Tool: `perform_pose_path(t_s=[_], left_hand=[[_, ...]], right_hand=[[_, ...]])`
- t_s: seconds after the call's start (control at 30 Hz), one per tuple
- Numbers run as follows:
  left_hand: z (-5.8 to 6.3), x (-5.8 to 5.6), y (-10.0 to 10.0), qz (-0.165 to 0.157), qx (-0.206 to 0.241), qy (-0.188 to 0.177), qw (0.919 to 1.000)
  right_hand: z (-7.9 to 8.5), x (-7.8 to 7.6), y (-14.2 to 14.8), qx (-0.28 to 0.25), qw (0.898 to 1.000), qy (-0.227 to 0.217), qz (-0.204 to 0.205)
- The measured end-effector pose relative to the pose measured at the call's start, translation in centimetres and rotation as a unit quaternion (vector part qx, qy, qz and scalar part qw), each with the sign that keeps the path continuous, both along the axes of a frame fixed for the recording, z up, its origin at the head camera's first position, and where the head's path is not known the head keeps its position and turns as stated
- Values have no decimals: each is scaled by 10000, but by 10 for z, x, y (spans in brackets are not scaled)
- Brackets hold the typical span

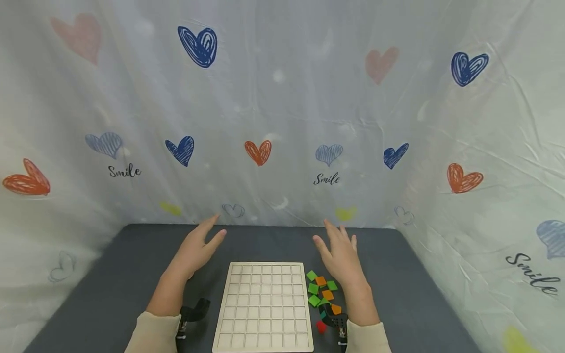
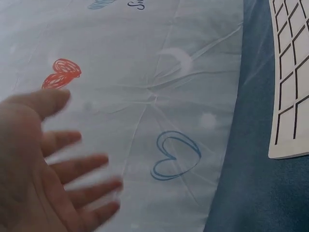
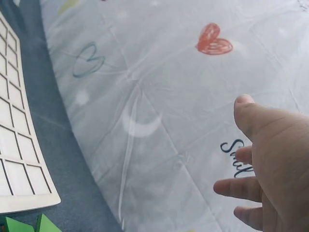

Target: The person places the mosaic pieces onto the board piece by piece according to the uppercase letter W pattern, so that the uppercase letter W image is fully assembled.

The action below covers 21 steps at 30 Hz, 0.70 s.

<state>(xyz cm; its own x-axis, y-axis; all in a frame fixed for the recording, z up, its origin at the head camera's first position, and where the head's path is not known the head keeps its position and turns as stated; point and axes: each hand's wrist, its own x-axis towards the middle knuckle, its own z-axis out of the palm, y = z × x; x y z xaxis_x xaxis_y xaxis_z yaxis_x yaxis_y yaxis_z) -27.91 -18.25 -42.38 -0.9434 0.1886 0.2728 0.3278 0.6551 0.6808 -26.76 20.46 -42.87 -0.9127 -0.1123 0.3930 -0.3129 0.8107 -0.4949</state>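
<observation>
Both hands hover over the table with fingers spread and nothing in them. The left hand (image 1: 198, 248) is up and to the left of a pale wooden grid board (image 1: 265, 263); in the left wrist view, the left hand (image 2: 53, 169) shows its extended fingers. On the other side, the right hand (image 1: 342, 256) is above and beyond a loose group of small green tiles (image 1: 313, 289) and orange tiles (image 1: 327, 294). A red piece (image 1: 321, 327) lies nearer the front. The board's square cells hold no coloured tiles. In the right wrist view, green tiles (image 3: 21, 225) show beside the board's corner.
The dark grey table (image 1: 419, 304) ends at a white curtain (image 1: 282, 98) printed with hearts and the word "Smile", which hangs behind it and along both sides. A black wrist mount (image 1: 194, 311) is at the left wrist, another (image 1: 337, 321) at the right.
</observation>
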Motion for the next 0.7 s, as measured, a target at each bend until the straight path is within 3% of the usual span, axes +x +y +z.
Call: perform_pose_path(t_s=[0.13, 0.27, 0.47, 0.7], left_hand=[[-4, 3, -4, -303, 348, 335, 9984], [-18, 8, -8, -647, 334, 435, 9964], [-47, 19, -16, -1187, 331, -131, 9923], [-58, 19, -16, -1595, 520, -767, 9828]], right_hand=[[1, 1, -2, -79, 9998, 4, 183], [1, 1, -2, -150, 9993, -79, 318], [-2, 0, -6, -237, 9983, -254, 469], [-8, -1, -7, -386, 9966, -460, 559]])
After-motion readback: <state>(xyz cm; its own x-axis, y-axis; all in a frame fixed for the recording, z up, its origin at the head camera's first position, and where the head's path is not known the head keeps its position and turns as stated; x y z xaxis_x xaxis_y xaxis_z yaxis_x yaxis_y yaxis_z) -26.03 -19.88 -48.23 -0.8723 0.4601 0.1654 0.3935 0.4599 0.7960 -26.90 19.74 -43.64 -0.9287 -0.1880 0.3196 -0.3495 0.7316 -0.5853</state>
